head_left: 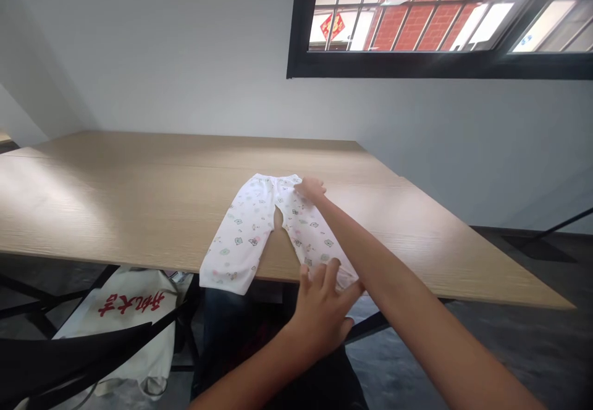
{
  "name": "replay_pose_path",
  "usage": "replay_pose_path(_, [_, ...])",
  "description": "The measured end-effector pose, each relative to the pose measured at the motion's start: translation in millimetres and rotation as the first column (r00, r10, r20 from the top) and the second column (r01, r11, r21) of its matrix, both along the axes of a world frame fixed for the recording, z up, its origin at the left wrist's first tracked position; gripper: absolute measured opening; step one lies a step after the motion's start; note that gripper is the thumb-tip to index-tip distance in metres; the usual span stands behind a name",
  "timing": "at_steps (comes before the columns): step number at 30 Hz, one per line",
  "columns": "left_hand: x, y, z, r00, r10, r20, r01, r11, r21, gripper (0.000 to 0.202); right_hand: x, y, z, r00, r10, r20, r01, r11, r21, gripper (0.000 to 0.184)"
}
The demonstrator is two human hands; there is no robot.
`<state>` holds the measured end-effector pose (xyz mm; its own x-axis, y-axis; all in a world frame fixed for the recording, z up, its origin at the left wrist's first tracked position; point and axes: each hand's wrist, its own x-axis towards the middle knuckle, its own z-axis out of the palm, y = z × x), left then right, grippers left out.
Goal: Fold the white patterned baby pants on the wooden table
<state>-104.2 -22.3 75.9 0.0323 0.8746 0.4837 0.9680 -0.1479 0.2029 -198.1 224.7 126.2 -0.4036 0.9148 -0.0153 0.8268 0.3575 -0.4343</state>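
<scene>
A pair of small white pants (241,231) with a scattered print of little pictures lies spread on the wooden table (139,194). Its waistband is toward the wall and both leg hems hang over the near edge. My right hand (311,189) is at the right corner of the waistband, touching the cloth; its small, blurred fingers do not show whether they grip it. Over the hem of the right leg, my left hand (322,311) is open with its fingers spread. That hand and my right forearm hide part of this leg.
A cream cloth bag (134,311) with red characters sits below the table at the left, beside a black chair (74,360). Behind the table are a grey wall (185,52) and a dark-framed barred window (417,64).
</scene>
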Motion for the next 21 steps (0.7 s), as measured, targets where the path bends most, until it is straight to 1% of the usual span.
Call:
replay_pose_path(1, [5, 6, -6.6, 1.0, 0.007, -0.022, -0.006, 1.0, 0.022, 0.048, 5, 4, 0.2, 1.0, -0.013, -0.009, 0.013, 0.999, -0.037, 0.015])
replay_pose_path(3, [8, 16, -14.6, 0.999, 0.031, -0.023, -0.03, 0.999, 0.035, 0.038, 13, 10, 0.7, 0.999, -0.019, -0.043, 0.015, 0.994, -0.11, 0.01])
replay_pose_path(5, [4, 20, -14.7, 0.999, 0.044, 0.009, -0.045, 0.999, 0.03, 0.024, 17, 15, 2.2, 0.996, -0.036, -0.083, 0.02, 0.982, -0.19, 0.011])
replay_pose_path(7, [-2, 19, -8.9, 0.997, 0.052, 0.061, -0.054, 0.998, 0.035, 0.017, 20, 21, 5.5, 0.991, -0.075, -0.115, 0.041, 0.961, -0.272, 0.015])
replay_pose_path(9, [-11, 12, 0.3, 0.985, 0.076, 0.156, -0.09, 0.992, 0.084, 0.016, 20, 25, 11.2, 0.983, -0.101, -0.156, 0.041, 0.937, -0.346, 0.02])
replay_pose_path(10, [-16, 6, 5.6, 0.969, 0.104, 0.223, -0.135, 0.983, 0.127, 0.016, 19, 26, 15.3, 0.977, -0.1, -0.188, 0.023, 0.928, -0.373, 0.022])
replay_pose_path(11, [-22, -1, 11.0, 0.944, 0.148, 0.296, -0.205, 0.964, 0.171, 0.016, 17, 26, 20.1, 0.969, -0.09, -0.228, -0.006, 0.922, -0.388, 0.023])
replay_pose_path(12, [-29, -9, 16.6, 0.904, 0.207, 0.373, -0.298, 0.932, 0.204, 0.016, 13, 24, 25.8, 0.959, -0.07, -0.274, -0.046, 0.918, -0.394, 0.024])
replay_pose_path(13, [-36, -18, 22.1, 0.849, 0.278, 0.45, -0.406, 0.888, 0.217, 0.017, 8, 22, 32.0, 0.947, -0.044, -0.318, -0.089, 0.916, -0.392, 0.024])
replay_pose_path(14, [-44, -29, 27.2, 0.775, 0.355, 0.523, -0.517, 0.832, 0.202, 0.019, 1, 18, 38.3, 0.934, -0.012, -0.358, -0.135, 0.914, -0.383, 0.024])
replay_pose_path(16, [-59, -50, 35.1, 0.591, 0.49, 0.641, -0.697, 0.71, 0.1, 0.028, -18, 7, 49.5, 0.908, 0.061, -0.415, -0.22, 0.911, -0.348, 0.022])
replay_pose_path(17, [-66, -59, 37.4, 0.504, 0.54, 0.674, -0.749, 0.662, 0.029, 0.032, -29, 0, 53.1, 0.899, 0.1, -0.427, -0.256, 0.91, -0.327, 0.021])
replay_pose_path(18, [-73, -68, 38.3, 0.432, 0.588, 0.684, -0.78, 0.624, -0.044, 0.036, -40, -7, 54.9, 0.893, 0.139, -0.429, -0.286, 0.909, -0.302, 0.019])
replay_pose_path(19, [-79, -76, 37.8, 0.379, 0.639, 0.669, -0.799, 0.591, -0.112, 0.04, -51, -16, 54.4, 0.889, 0.179, -0.421, -0.313, 0.91, -0.273, 0.017])
replay_pose_path(20, [-84, -83, 35.9, 0.344, 0.693, 0.634, -0.809, 0.561, -0.174, 0.042, -61, -25, 51.4, 0.887, 0.222, -0.405, -0.338, 0.909, -0.244, 0.015])
replay_pose_path(21, [-89, -88, 32.9, 0.327, 0.744, 0.583, -0.813, 0.536, -0.228, 0.043, -70, -35, 46.1, 0.887, 0.264, -0.378, -0.361, 0.908, -0.213, 0.014])
